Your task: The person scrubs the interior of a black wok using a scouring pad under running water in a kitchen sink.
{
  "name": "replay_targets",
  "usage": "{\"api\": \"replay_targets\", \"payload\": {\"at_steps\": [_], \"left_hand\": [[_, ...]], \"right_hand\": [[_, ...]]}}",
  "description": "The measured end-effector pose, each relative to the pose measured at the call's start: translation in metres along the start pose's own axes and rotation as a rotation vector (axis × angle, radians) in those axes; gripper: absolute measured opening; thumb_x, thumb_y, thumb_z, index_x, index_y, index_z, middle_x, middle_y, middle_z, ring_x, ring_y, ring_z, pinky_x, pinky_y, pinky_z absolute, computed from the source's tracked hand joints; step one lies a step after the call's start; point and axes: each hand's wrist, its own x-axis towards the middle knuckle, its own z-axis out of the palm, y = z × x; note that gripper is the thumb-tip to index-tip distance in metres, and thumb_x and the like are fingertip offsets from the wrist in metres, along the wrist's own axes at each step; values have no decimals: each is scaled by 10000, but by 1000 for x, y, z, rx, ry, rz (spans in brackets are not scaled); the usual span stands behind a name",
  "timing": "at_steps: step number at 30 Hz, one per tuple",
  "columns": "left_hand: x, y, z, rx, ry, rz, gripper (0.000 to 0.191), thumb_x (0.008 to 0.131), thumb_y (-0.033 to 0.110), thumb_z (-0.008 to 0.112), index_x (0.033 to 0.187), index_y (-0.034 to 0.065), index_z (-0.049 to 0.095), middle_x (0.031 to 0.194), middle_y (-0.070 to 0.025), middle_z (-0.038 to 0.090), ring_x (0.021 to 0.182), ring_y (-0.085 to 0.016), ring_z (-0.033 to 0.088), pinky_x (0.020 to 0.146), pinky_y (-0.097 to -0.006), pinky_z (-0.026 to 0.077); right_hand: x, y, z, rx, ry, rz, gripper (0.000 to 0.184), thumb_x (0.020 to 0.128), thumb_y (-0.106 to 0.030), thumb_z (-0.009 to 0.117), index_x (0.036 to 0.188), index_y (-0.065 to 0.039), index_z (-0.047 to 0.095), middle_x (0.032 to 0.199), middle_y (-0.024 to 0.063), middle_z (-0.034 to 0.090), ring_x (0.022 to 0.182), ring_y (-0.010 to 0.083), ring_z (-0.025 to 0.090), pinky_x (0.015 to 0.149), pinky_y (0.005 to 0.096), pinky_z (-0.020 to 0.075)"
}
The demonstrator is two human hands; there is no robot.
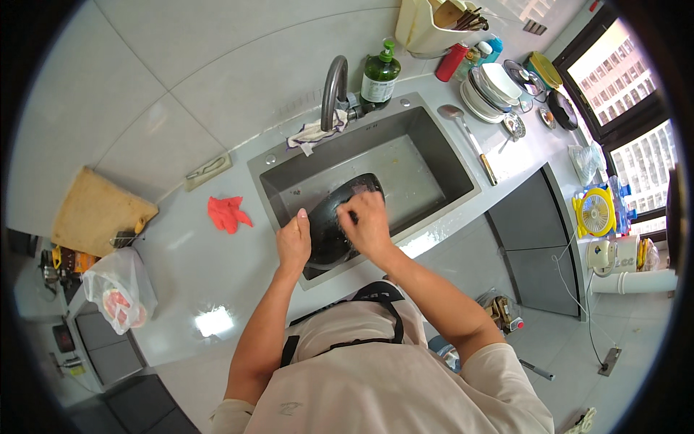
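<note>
A black pan or wok [325, 233] is tilted over the near left part of a grey sink [412, 157], wet and shiny on its surface. My left hand [294, 241] grips its left edge, thumb pointing up. Against the dark surface, my right hand [366, 219] is curled and slightly blurred. Whether its fingers hold a small scrubber cannot be made out. Above the sink curves a dark grey faucet [333, 89], and a striped cloth [317, 133] lies at its base. A red cloth [229, 213] is crumpled on the counter left of the sink.
Right of the sink lies a long-handled ladle or turner [470, 142], near stacked dishes [488, 92]. A green pump bottle [380, 76] stands behind the sink. Leftward are a cutting board [100, 209] and a plastic bag [119, 287]. A yellow fan [595, 212] stands far right.
</note>
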Motion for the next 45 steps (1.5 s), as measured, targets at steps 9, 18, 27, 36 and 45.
{"api": "replay_targets", "payload": {"at_steps": [9, 18, 27, 36, 45], "left_hand": [[1, 2, -1, 5, 11, 22, 593, 1175, 407, 512, 760, -17, 498, 625, -170, 349, 592, -242, 316, 540, -470, 352], [-1, 2, -1, -15, -2, -25, 574, 1174, 397, 517, 780, -20, 518, 642, -177, 366, 599, -245, 324, 548, -463, 359], [0, 7, -2, -17, 23, 16, 577, 1173, 380, 520, 762, -25, 510, 631, -182, 352, 580, -242, 321, 538, -471, 352], [3, 0, -1, 26, 5, 7, 574, 1169, 408, 508, 777, -5, 573, 618, -218, 464, 532, -384, 403, 535, -497, 387], [0, 0, 0, 7, 6, -4, 553, 1169, 396, 516, 786, -1, 556, 617, -208, 435, 545, -380, 388, 539, -494, 386]], "right_hand": [[-2, -10, 0, 53, -75, -150, 106, 895, -104, 820, 887, -67, 721, 910, 144, 678, 917, 382, 604, 833, 477, 496], [8, 1, 0, -9, 4, -70, 97, 886, -84, 804, 849, -62, 716, 898, 147, 680, 916, 391, 604, 829, 484, 495], [15, 8, 1, 29, 34, 32, 109, 894, -107, 819, 869, -56, 726, 911, 136, 684, 917, 379, 608, 842, 480, 506], [23, 14, 1, -9, 72, 163, 88, 905, -99, 812, 871, -70, 736, 930, 129, 692, 953, 368, 623, 853, 476, 499], [20, 14, -2, 1, 30, 202, 81, 899, -88, 816, 869, -63, 745, 960, 137, 706, 958, 356, 628, 880, 469, 513]]}}
